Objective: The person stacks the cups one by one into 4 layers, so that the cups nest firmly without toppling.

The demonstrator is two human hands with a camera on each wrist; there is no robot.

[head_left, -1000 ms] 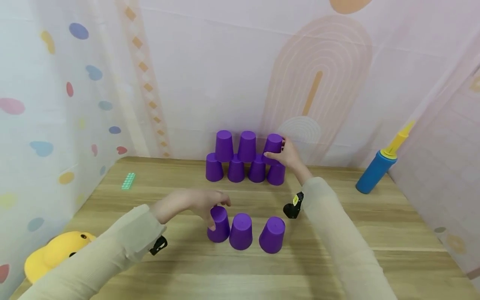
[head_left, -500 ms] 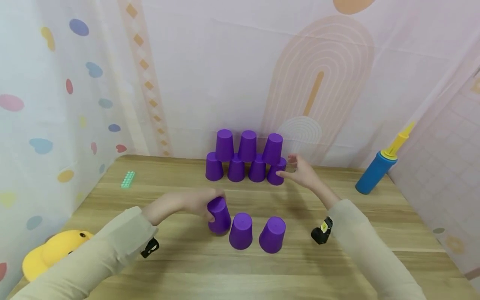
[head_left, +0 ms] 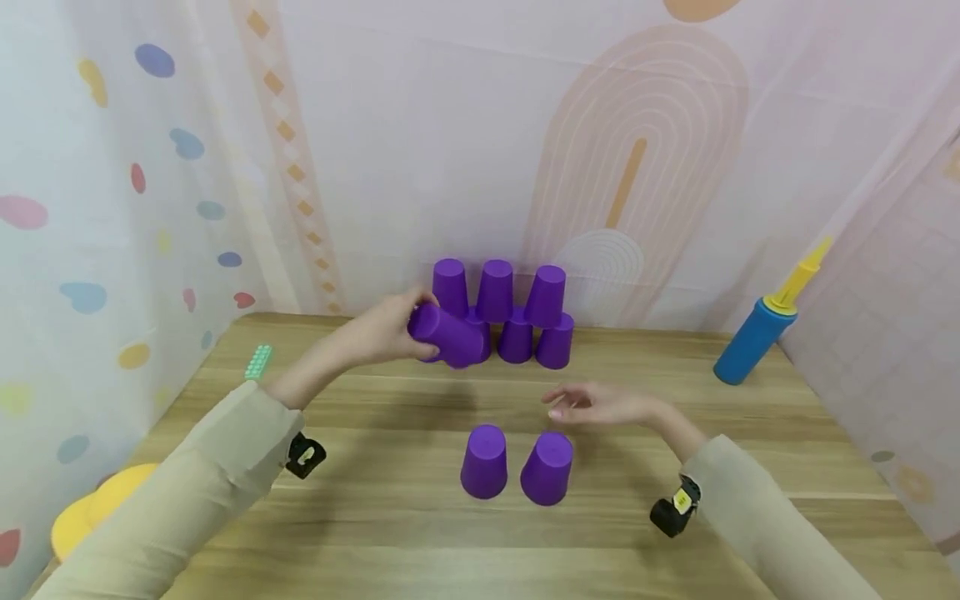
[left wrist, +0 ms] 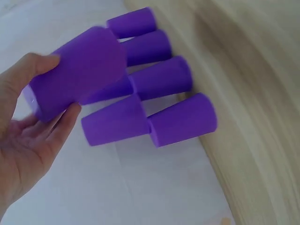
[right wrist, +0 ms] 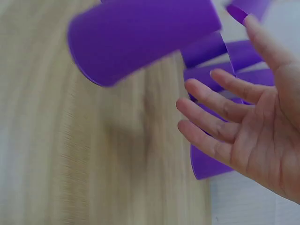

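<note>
1. A yellow toy (head_left: 90,517) lies at the bench's (head_left: 375,550) left edge, a green strip (head_left: 257,362) farther back.
2. The left hand (head_left: 382,329) has its grip curled round a purple cup (head_left: 447,335), held tilted in the air in front of the stack's left end.
3. The stack (head_left: 517,317) stands at the back by the wall.
4. Two cups (head_left: 516,465) stand upside down near the front.
5. The right hand (head_left: 592,404) hovers just above them, its grip loose, fingers straight, holding nothing.
6. A blue pump (head_left: 753,342) stands far right.
</note>
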